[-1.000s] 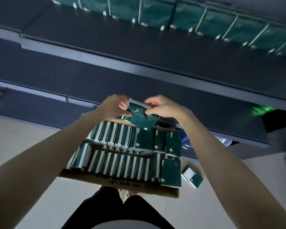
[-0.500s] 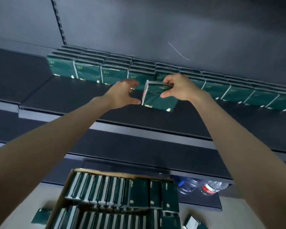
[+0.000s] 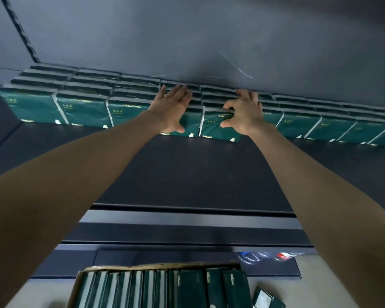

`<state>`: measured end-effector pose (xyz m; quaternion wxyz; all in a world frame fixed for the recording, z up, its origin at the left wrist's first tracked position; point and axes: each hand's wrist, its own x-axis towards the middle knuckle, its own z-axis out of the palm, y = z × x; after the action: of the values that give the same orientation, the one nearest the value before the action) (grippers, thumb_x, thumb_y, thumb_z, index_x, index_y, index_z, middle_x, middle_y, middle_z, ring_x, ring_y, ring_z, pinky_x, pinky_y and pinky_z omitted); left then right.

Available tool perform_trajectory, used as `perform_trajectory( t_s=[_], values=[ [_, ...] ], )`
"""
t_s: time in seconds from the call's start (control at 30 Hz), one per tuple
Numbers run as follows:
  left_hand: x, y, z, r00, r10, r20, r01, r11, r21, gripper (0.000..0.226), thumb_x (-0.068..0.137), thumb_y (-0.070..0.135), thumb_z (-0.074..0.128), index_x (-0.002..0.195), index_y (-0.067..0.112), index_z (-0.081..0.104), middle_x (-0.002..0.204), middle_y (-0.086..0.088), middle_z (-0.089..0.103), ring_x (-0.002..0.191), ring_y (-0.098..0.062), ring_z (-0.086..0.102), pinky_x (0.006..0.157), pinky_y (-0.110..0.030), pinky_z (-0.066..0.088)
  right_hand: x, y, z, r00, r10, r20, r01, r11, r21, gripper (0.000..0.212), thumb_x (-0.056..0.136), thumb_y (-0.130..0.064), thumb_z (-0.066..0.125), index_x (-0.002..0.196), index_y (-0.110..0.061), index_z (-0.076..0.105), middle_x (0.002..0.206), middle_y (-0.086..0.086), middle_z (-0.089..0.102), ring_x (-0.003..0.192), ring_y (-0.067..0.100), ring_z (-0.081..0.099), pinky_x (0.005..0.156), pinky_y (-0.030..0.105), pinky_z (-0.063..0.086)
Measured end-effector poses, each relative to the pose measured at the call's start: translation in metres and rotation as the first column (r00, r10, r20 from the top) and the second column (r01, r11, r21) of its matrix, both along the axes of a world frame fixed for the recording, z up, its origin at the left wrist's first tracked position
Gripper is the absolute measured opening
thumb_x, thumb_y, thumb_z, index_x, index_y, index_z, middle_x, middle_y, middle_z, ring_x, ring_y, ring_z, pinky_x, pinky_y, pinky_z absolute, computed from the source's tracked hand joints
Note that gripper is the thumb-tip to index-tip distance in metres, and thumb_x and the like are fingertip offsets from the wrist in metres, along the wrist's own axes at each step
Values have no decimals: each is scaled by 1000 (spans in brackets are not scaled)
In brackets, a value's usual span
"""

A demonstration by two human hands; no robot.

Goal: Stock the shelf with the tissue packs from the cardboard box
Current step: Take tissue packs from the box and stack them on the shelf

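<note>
Overhead, left fingers flat on tissue packs, right fingers round one; box below.

arms: bare to frame edge | left hand — bare | right hand — bare

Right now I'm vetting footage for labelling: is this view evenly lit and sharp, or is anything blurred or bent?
Head view, centre: dim and bluish with no glare. The shelved tissue packs, left hand and right hand are fairly sharp, and the print is partly readable. Head view, edges: the wide angle bows the row of packs. Head view, bottom: the cardboard box and bottles are smeared.
</note>
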<state>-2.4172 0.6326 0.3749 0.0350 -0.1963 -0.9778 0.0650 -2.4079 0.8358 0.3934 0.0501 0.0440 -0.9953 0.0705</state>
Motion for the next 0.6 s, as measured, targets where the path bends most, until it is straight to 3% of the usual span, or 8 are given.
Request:
perform_trajectory(
  t_s=[0.13,0.23,0.33,0.43,0.6],
  values=[
    [-14,0,-9,1000,-10,29,12,998,-59,106,84,41,67,151,7,-7,159,-11,-8,147,-25,-6,118,-46,0,-11,-1,-13,998,19,-52,-19,1000,10,56,75,-28,78,125,-18,54,144,5,31,133,28,24,108,41,25],
    [-17,1,-15,999,-14,38,15,999,-41,103,85,39,66,151,7,-8,159,-11,-8,147,-25,-6,118,-44,2,-16,0,-19,993,48,-103,-42,997,58,76,72,-28,81,133,-12,40,141,7,34,130,28,30,107,38,26],
    [-18,1,-16,999,-20,34,22,999,-40,103,85,39,66,151,7,-7,159,-11,-8,147,-25,-4,118,-43,3,-24,1,-22,995,103,-11,-100,986,131,100,75,-28,79,151,-15,14,159,5,13,145,27,13,116,42,12],
    [-19,2,-17,999,-21,29,23,999,-47,102,86,39,66,151,7,-7,159,-12,-7,147,-25,-3,118,-44,4,-32,2,-25,986,142,86,-157,967,200,99,83,-31,71,153,-18,3,161,3,3,148,24,3,118,45,4],
    [-19,3,-16,999,-17,33,19,997,-73,102,86,40,65,151,7,-7,159,-12,-7,147,-26,-2,118,-44,3,-36,-1,-24,980,132,149,-167,953,252,97,86,-34,67,153,-19,-3,161,2,-1,148,24,1,118,48,2]
  ],
)
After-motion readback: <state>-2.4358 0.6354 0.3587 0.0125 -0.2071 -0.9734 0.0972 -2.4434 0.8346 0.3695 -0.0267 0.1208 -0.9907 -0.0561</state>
